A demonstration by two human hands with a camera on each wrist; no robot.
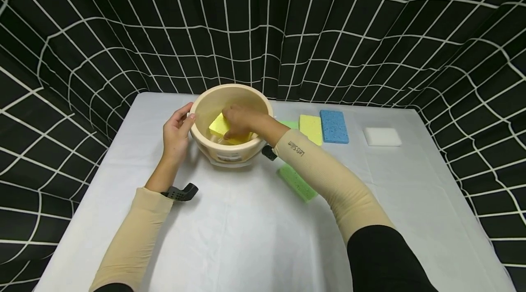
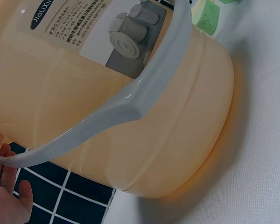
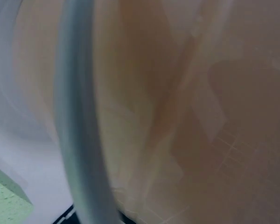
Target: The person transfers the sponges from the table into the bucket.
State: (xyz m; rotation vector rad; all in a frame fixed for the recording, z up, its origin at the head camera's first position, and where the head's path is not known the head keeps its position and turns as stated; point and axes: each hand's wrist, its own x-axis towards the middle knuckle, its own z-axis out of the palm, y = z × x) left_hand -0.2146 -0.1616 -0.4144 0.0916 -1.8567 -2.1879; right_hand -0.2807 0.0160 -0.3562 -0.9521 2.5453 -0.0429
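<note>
A cream bucket [image 1: 198,139] with a grey handle [image 2: 140,95] and a printed label stands at the back left of the table. My left hand [image 1: 176,134] holds its left rim, the thumb towards me and the fingers on the far side. Inside the bucket, my right hand [image 1: 242,121] grips a yellow sponge [image 1: 219,125], thumb at its near side and fingers over its far side. More yellow shows below that hand, low in the bucket. The right wrist view is filled by the bucket's wall and handle, which hide the right hand there.
Right of the bucket lie a yellow sponge [image 1: 311,128], a blue sponge [image 1: 334,126] and a white sponge [image 1: 382,137]. A green sponge [image 1: 297,183] lies nearer, partly under the right forearm. Another green piece [image 1: 290,124] shows behind the forearm. A black gridded curtain [image 1: 255,31] surrounds the white table [image 1: 230,237].
</note>
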